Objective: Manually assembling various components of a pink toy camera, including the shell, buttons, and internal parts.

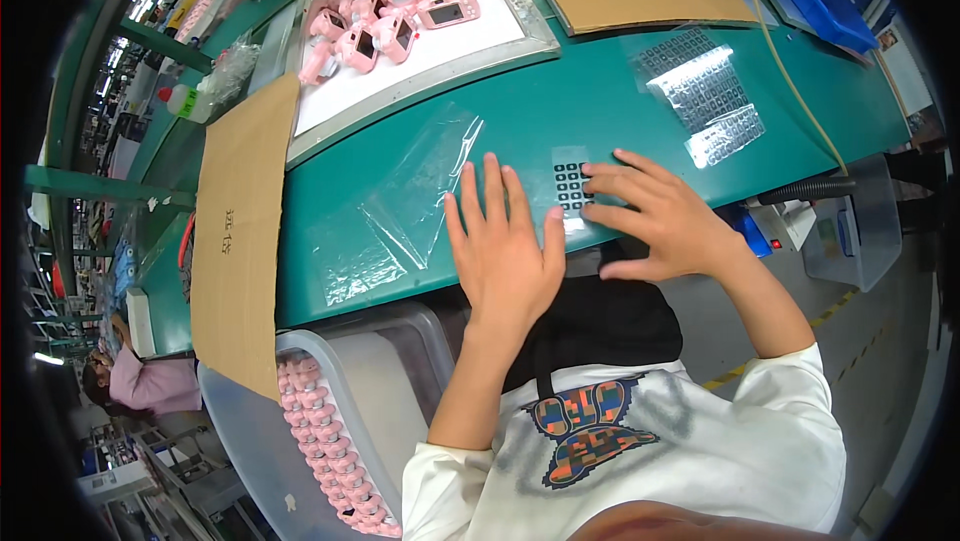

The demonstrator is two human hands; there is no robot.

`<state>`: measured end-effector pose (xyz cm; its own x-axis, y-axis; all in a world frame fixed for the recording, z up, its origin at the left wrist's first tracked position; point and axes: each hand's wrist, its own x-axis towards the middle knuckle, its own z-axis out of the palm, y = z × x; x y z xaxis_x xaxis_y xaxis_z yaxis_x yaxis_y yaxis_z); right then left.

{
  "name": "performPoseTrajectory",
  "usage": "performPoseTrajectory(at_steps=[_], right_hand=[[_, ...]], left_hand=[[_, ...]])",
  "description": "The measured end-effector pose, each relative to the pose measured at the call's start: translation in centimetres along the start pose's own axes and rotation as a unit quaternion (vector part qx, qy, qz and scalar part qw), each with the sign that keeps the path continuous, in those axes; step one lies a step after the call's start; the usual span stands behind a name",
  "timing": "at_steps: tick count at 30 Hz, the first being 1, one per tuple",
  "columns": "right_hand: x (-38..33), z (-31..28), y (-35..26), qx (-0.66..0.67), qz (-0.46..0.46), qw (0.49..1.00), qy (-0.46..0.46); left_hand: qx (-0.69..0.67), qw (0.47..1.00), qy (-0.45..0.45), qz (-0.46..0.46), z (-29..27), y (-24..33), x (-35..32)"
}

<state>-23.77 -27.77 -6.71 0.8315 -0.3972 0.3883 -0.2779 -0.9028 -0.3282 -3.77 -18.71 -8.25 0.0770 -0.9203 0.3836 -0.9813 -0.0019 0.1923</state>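
Observation:
On the green work table (330,201) lies a small clear sheet of black square stickers (569,184), close to the near edge. My left hand (503,256) rests left of it, palm down, its fingers spread and its thumb near the sheet's left side. My right hand (665,221) hovers or rests at the right side, fingers apart, the tips of the first ones reaching the sheet's right edge; whether they press on it I cannot tell. Neither hand grips anything. A crumpled clear plastic film (405,206) lies left of my left hand.
Several pink toy cameras (445,9) stand on a white framed board (390,101) behind. More sticker sheets (705,91) lie at the right under a hanging yellow cable (790,81). Cardboard (235,241) borders the left. Below it, a plastic bin (250,441) holds pink cameras. A co-worker's pink sleeve (150,381) shows at far left.

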Motion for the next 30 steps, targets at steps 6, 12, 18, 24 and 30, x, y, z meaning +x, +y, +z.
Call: performPoseTrajectory(at_steps=[6, 12, 18, 24, 30], right_hand=[[-0.8, 1.1, 0.6, -0.043, -0.036, 0.998, 0.010], [0.0, 0.2, 0.3, 0.038, -0.058, 0.997, -0.017], [0.2, 1.8, -0.3, 0.113, -0.069, 0.991, 0.009], [0.2, 2.8, -0.6, 0.093, -0.009, 0.995, 0.032], [0.8, 2.1, -1.1, 0.131, -0.006, 0.990, 0.054]], left_hand=[[-0.193, 0.979, 0.044, -0.046, 0.0, -0.6, -3.0], [-0.592, 0.758, -0.017, -0.271, 0.1, 2.8, -7.2], [-0.771, 0.505, -0.034, -0.387, 0.7, 3.7, -5.0], [-0.795, 0.460, -0.014, -0.395, 1.8, 3.9, -6.0], [-0.812, 0.441, 0.003, -0.381, 1.5, 4.3, -6.7]])
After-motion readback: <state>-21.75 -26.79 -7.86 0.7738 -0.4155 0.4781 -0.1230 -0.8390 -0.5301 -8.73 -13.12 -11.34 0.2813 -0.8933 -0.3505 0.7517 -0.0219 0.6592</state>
